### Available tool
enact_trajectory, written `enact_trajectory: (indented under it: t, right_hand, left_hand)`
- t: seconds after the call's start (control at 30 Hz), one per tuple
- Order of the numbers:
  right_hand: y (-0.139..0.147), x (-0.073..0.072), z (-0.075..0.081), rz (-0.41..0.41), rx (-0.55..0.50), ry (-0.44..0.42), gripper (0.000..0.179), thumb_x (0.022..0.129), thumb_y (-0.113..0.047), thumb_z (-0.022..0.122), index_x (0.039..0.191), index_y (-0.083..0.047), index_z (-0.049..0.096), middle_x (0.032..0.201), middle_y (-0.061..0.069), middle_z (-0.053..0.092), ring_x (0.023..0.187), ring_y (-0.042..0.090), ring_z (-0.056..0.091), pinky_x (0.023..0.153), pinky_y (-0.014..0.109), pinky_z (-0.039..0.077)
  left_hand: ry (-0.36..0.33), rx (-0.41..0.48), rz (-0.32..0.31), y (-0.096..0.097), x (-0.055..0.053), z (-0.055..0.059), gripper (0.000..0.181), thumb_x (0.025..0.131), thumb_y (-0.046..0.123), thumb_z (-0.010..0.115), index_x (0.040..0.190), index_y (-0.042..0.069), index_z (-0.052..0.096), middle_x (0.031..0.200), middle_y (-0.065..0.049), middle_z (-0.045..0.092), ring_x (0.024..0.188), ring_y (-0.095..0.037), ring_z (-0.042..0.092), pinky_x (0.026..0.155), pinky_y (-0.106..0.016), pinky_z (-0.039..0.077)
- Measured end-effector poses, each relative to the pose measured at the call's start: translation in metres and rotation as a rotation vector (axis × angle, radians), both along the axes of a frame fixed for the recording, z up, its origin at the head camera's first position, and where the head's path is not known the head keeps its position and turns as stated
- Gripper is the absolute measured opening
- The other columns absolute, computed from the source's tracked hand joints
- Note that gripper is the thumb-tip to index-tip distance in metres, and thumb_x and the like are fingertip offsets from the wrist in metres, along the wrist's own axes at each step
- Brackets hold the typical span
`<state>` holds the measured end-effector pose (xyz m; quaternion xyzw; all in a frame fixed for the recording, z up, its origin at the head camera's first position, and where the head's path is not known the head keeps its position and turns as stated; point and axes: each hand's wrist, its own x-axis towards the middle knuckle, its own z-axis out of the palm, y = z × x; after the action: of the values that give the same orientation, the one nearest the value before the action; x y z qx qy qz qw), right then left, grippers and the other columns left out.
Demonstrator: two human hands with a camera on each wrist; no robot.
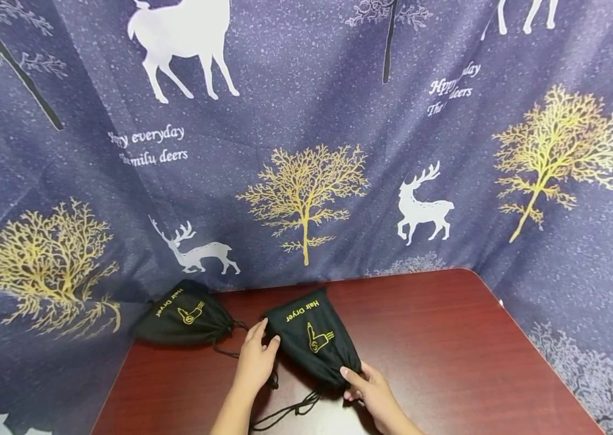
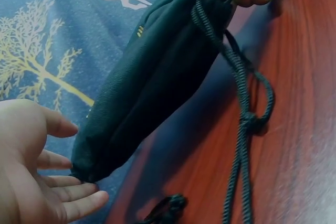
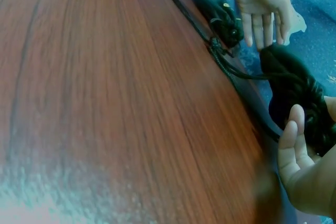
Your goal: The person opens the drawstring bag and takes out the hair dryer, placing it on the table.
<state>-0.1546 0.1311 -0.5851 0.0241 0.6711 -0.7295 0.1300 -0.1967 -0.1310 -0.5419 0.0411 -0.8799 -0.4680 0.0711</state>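
A black drawstring bag (image 1: 306, 332) with yellow "Hair Dryer" lettering and a dryer drawing is held tilted above the table between both hands. My right hand (image 1: 372, 393) pinches its gathered neck, thumb on the printed side. At the opposite end, the fingers of my left hand (image 1: 256, 356) are extended and touch or nearly touch a corner. The left wrist view shows that left hand (image 2: 31, 161) spread beside the bag's end (image 2: 142, 87). From the neck hangs a knotted black cord (image 2: 241, 103). The bag's contents are hidden.
A second black drawstring bag (image 1: 167, 329) with the same print lies at the table's back left, its cord trailing toward the middle. The reddish wooden table (image 1: 448, 344) extends to the right. Behind it hangs a blue cloth (image 1: 339, 121) printed with deer and trees.
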Motion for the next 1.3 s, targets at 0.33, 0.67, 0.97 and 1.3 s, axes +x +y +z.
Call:
enact_trajectory:
  t: [0.33, 0.67, 0.97, 1.3]
  right_hand:
    - [-0.006, 0.000, -0.001, -0.095, -0.046, -0.003, 0.042, 0.096, -0.024, 0.067, 0.121, 0.010, 0.058, 0.073, 0.000, 0.063, 0.060, 0.011, 0.062, 0.065, 0.025, 0.054]
    - [-0.011, -0.002, -0.004, -0.144, -0.009, -0.022, 0.039, 0.097, -0.030, 0.066, 0.116, 0.004, 0.062, 0.072, 0.000, 0.067, 0.062, 0.012, 0.066, 0.066, 0.027, 0.056]
    - [-0.012, -0.002, -0.004, -0.102, 0.067, -0.023, 0.043, 0.098, -0.032, 0.065, 0.122, 0.004, 0.060, 0.079, 0.006, 0.070, 0.065, 0.015, 0.067, 0.064, 0.029, 0.057]
    - [-0.003, 0.001, 0.005, -0.024, 0.482, 0.171, 0.039, 0.088, -0.037, 0.075, 0.113, -0.007, 0.070, 0.091, 0.007, 0.054, 0.075, 0.012, 0.050, 0.063, 0.024, 0.043]
  left_hand:
    - [0.042, 0.030, -0.047, 0.019, 0.002, -0.016, 0.056, 0.096, 0.016, 0.063, 0.147, -0.001, 0.048, 0.152, -0.026, 0.044, 0.128, -0.041, 0.058, 0.094, -0.047, 0.055]
    - [0.019, 0.005, -0.095, 0.039, 0.012, -0.028, 0.055, 0.095, 0.019, 0.065, 0.145, 0.001, 0.051, 0.143, -0.022, 0.054, 0.119, -0.035, 0.064, 0.088, -0.044, 0.057]
    - [-0.021, -0.007, -0.139, 0.047, 0.024, -0.022, 0.054, 0.094, 0.018, 0.066, 0.144, 0.003, 0.052, 0.132, -0.020, 0.060, 0.107, -0.027, 0.067, 0.080, -0.030, 0.056]
    - [0.023, 0.009, -0.110, 0.055, 0.040, -0.019, 0.034, 0.091, 0.013, 0.068, 0.124, 0.007, 0.064, 0.109, -0.007, 0.063, 0.090, -0.011, 0.066, 0.078, -0.024, 0.052]
